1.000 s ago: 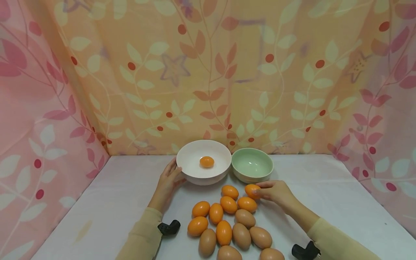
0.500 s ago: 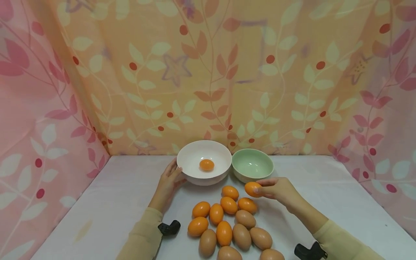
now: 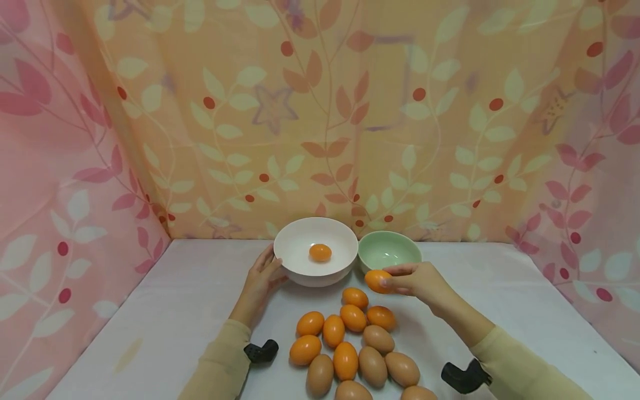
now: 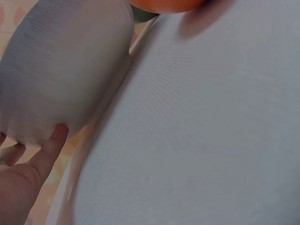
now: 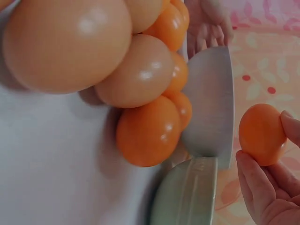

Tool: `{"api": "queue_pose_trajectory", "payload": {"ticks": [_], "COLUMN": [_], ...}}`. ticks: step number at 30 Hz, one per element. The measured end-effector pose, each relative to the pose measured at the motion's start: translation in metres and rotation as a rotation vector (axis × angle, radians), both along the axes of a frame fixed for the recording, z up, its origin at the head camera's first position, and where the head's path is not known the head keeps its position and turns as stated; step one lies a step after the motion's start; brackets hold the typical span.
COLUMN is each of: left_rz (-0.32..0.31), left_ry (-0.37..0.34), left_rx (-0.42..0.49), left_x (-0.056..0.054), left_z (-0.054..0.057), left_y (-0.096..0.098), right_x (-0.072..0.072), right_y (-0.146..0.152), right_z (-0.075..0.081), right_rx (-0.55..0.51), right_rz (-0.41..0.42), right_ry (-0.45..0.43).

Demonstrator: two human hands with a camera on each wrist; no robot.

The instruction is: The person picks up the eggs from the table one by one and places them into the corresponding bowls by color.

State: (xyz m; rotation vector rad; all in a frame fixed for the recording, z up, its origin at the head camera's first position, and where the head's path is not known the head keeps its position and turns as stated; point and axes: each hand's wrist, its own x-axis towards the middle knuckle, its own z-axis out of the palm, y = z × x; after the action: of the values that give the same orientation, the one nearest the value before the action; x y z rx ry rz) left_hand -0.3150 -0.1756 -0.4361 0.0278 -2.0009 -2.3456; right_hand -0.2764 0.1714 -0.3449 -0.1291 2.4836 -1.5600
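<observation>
My right hand [image 3: 422,283] pinches an orange egg [image 3: 378,281] between thumb and fingers, raised in front of the green bowl [image 3: 385,250] and overlapping its near rim in the head view. The right wrist view shows this same egg [image 5: 262,134] at the fingertips. My left hand [image 3: 260,278] rests against the left side of the white bowl [image 3: 320,278], its fairly straight fingers [image 4: 54,143] touching the outer wall. One orange egg [image 3: 320,253] lies inside the white bowl. Several orange eggs [image 3: 345,361] lie on the table in front of the bowls.
Several brown eggs [image 3: 372,366] lie nearer the front edge, close against the orange ones. The two bowls stand side by side near the back of the white-covered table [image 3: 175,311]. Patterned cloth [image 3: 320,139] hangs behind and at both sides.
My right hand has lifted the orange egg from the table and carried it up and a little left, toward the bowls. The left hand has stayed at the white bowl.
</observation>
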Motion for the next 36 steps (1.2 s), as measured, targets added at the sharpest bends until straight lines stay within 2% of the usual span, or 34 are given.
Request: {"api": "queue_pose_trajectory", "payload": {"ticks": [5, 13, 21, 29, 36], "left_rz": [0.004, 0.01, 0.016, 0.01, 0.017], "left_ry": [0.002, 0.001, -0.005, 0.001, 0.003], "left_rx": [-0.002, 0.008, 0.002, -0.002, -0.008], "left_x": [-0.001, 0.001, 0.002, 0.001, 0.003], "left_z": [-0.001, -0.001, 0.0, -0.002, 0.002], "left_y": [0.0, 0.003, 0.001, 0.001, 0.002], "right_x": [-0.009, -0.017, -0.033, -0.046, -0.055], "right_y": [-0.012, -0.03, -0.054, -0.077, -0.091], "right_z": [0.004, 0.007, 0.009, 0.008, 0.005], "right_rx": [-0.02, -0.097, -0.063, -0.11, -0.138], "right_rz": [0.021, 0.026, 0.024, 0.039, 0.055], "right_ry": [0.011, -0.03, 0.02, 0.001, 0.015]}}
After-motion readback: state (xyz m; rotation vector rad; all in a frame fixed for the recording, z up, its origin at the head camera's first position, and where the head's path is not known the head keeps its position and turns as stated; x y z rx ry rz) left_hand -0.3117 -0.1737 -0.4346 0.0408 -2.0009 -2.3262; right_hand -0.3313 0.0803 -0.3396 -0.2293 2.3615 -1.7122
